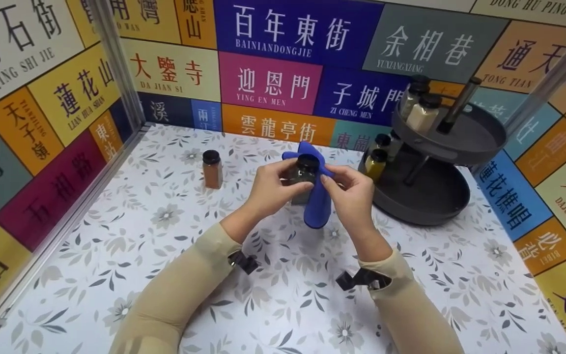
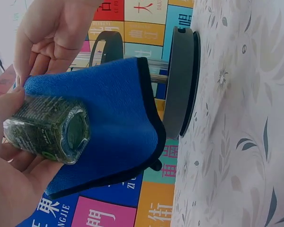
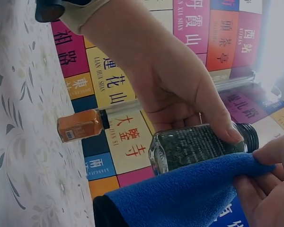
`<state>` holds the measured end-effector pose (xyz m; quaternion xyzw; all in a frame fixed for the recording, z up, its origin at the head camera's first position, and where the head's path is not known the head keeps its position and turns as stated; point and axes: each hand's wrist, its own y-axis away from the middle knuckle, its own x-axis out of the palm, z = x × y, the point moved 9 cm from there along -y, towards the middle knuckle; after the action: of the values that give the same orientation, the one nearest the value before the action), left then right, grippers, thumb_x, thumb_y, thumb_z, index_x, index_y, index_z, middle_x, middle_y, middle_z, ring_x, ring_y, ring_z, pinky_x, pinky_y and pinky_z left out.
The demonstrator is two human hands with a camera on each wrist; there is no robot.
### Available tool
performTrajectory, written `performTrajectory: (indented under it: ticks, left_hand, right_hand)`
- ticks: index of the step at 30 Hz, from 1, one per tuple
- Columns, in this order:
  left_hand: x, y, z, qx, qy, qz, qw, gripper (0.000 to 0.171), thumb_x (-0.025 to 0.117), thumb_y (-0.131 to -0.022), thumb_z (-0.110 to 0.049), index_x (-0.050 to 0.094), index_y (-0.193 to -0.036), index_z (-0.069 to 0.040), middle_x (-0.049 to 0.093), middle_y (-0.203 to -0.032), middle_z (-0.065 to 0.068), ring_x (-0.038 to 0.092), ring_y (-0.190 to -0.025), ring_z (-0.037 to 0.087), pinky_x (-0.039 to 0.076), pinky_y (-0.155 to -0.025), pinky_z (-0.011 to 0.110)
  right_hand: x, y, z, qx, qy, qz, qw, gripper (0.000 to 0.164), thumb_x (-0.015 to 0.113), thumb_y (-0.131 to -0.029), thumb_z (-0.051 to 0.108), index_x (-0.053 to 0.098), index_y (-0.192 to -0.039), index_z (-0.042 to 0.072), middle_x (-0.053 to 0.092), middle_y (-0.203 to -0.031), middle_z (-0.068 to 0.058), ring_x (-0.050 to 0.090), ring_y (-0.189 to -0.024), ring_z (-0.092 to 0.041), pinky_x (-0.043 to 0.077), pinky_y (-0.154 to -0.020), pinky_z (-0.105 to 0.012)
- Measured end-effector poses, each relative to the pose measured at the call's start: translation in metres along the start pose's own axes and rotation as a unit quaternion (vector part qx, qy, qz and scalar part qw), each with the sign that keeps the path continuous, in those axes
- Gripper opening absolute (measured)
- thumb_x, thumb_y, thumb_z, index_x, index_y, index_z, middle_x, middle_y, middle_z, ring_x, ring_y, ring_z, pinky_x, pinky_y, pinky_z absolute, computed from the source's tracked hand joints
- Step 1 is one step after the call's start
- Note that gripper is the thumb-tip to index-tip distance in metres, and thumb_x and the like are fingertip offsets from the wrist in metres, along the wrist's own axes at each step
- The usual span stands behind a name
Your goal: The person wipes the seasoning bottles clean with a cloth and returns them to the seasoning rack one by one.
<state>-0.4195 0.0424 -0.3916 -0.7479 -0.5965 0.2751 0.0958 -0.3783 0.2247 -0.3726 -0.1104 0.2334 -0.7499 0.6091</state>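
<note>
My left hand [image 1: 275, 186] grips a glass spice jar [image 3: 194, 147] with dark green flakes inside and a black lid. In the right wrist view the left thumb lies along the jar just below its lid. My right hand [image 1: 354, 189] pinches a blue cloth [image 2: 118, 113] with dark edging, its thumb and fingers close to the lid end of the jar. The cloth hangs down along the jar's right side in the head view. In the left wrist view the jar's bottom faces the camera, with the cloth spread behind it.
On the table [image 1: 165, 255] to the left stands a jar of orange-brown spice [image 1: 212, 169]. A dark two-tier round rack [image 1: 418, 196] stands at the right, with several black-lidded jars on its tiers, one of them a yellow jar [image 1: 376, 164]. Printed panels enclose the back and sides.
</note>
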Motion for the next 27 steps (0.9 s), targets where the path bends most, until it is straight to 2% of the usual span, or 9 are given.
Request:
performTrajectory:
  ticks: [7, 9, 12, 15, 17, 23, 27]
  left_hand:
    - [-0.012, -0.003, 0.004, -0.015, -0.001, -0.038, 0.9992, 0.049, 0.089, -0.088, -0.029, 0.076, -0.131, -0.012, 0.081, -0.107, 0.007, 0.077, -0.1, 0.016, 0.064, -0.09, 0.032]
    - [-0.012, -0.003, 0.003, -0.013, 0.003, -0.03, 0.9994, 0.048, 0.09, -0.088, -0.029, 0.076, -0.131, -0.012, 0.081, -0.107, 0.007, 0.077, -0.099, 0.016, 0.064, -0.09, 0.032]
    - [-0.005, -0.002, 0.0, -0.005, 0.007, 0.003, 1.0, 0.05, 0.09, -0.088, -0.031, 0.075, -0.132, -0.013, 0.08, -0.108, 0.005, 0.075, -0.096, 0.015, 0.064, -0.088, 0.031]
    - [0.003, 0.0, -0.004, 0.006, 0.012, 0.037, 0.9992, 0.053, 0.09, -0.087, -0.032, 0.074, -0.135, -0.014, 0.079, -0.11, 0.004, 0.073, -0.091, 0.014, 0.062, -0.083, 0.03]
    - [0.006, 0.003, -0.005, 0.009, 0.012, 0.048, 0.9987, 0.054, 0.09, -0.087, -0.032, 0.074, -0.135, -0.015, 0.079, -0.111, 0.003, 0.071, -0.088, 0.014, 0.061, -0.08, 0.03]
    - [0.001, 0.005, -0.009, 0.019, 0.014, 0.03, 0.9993, 0.053, 0.091, -0.086, -0.028, 0.075, -0.134, -0.016, 0.08, -0.109, 0.001, 0.071, -0.086, 0.013, 0.062, -0.079, 0.03]
    - [-0.004, 0.001, -0.011, 0.013, 0.013, 0.017, 0.9997, 0.053, 0.09, -0.087, -0.03, 0.074, -0.136, -0.016, 0.079, -0.111, 0.001, 0.074, -0.093, 0.012, 0.064, -0.084, 0.029]
  right_hand:
    - [0.011, 0.008, 0.002, -0.016, 0.043, 0.016, 0.999, 0.021, 0.08, -0.093, 0.005, 0.083, -0.114, 0.005, 0.081, -0.113, -0.014, 0.079, -0.096, -0.015, 0.064, -0.082, -0.024]
    - [0.01, 0.007, 0.003, -0.021, 0.05, 0.01, 0.998, 0.021, 0.08, -0.094, 0.006, 0.083, -0.114, 0.006, 0.081, -0.112, -0.013, 0.079, -0.098, -0.016, 0.064, -0.081, -0.023]
    - [0.005, 0.003, 0.003, -0.029, 0.051, -0.006, 0.998, 0.02, 0.078, -0.094, 0.003, 0.083, -0.113, 0.006, 0.081, -0.111, -0.013, 0.078, -0.097, -0.014, 0.063, -0.081, -0.022]
    - [0.0, -0.001, 0.002, -0.034, 0.048, -0.012, 0.998, 0.021, 0.076, -0.093, -0.002, 0.083, -0.112, 0.005, 0.081, -0.109, -0.014, 0.077, -0.096, -0.007, 0.063, -0.08, -0.021]
    - [-0.001, -0.002, 0.0, -0.034, 0.042, -0.009, 0.998, 0.022, 0.076, -0.093, -0.004, 0.083, -0.112, 0.004, 0.081, -0.109, -0.015, 0.076, -0.095, -0.002, 0.062, -0.081, -0.02]
    - [0.0, 0.003, 0.009, -0.071, 0.037, -0.003, 0.997, 0.022, 0.078, -0.093, -0.002, 0.081, -0.114, 0.001, 0.081, -0.107, -0.018, 0.078, -0.092, -0.007, 0.063, -0.079, -0.022]
    - [0.0, -0.001, 0.01, -0.043, -0.007, 0.003, 0.999, 0.025, 0.08, -0.09, -0.004, 0.08, -0.115, -0.002, 0.081, -0.108, -0.015, 0.079, -0.094, -0.01, 0.064, -0.082, -0.023]
